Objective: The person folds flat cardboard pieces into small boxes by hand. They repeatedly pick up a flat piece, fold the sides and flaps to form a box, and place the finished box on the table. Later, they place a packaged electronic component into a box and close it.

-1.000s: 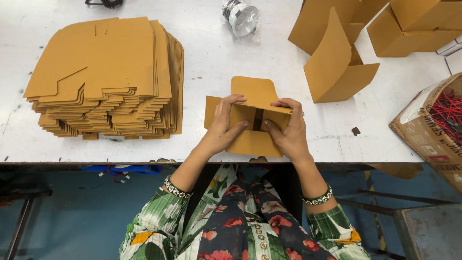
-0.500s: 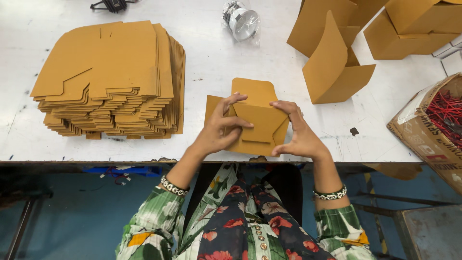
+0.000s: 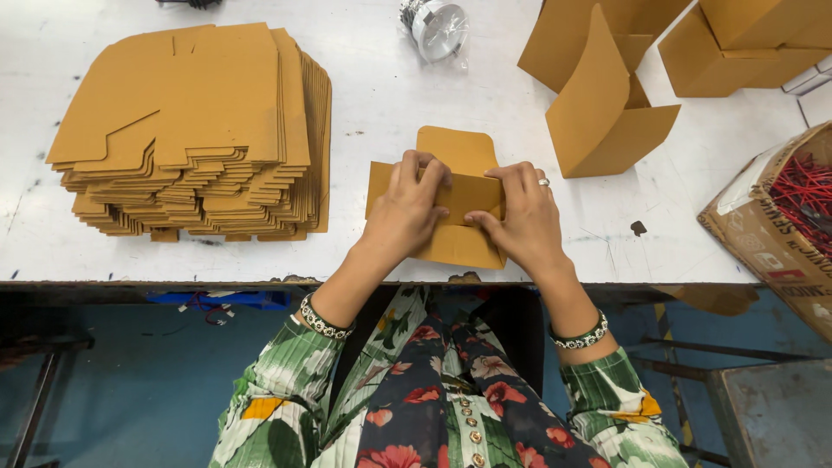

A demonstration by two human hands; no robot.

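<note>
Currently | left hand (image 3: 407, 208) and right hand (image 3: 520, 217) both closed on a brown die-cut carton blank (image 3: 455, 156), pinning it flat on the white surface (image 3: 364, 95) for creasing | stack of flat blanks (image 3: 199, 130) left of hands, within reach | folded cartons (image 3: 607, 113) beyond right hand.

Single view, from a camera worn on the person's head. It faces steeply down and forward over the near edge of a white table (image 3: 381, 95), close to the work. The table fills the upper part of the frame. Below it lie the person's lap and floor. Both hands sit near frame centre. No second view overlaps this one.
</note>
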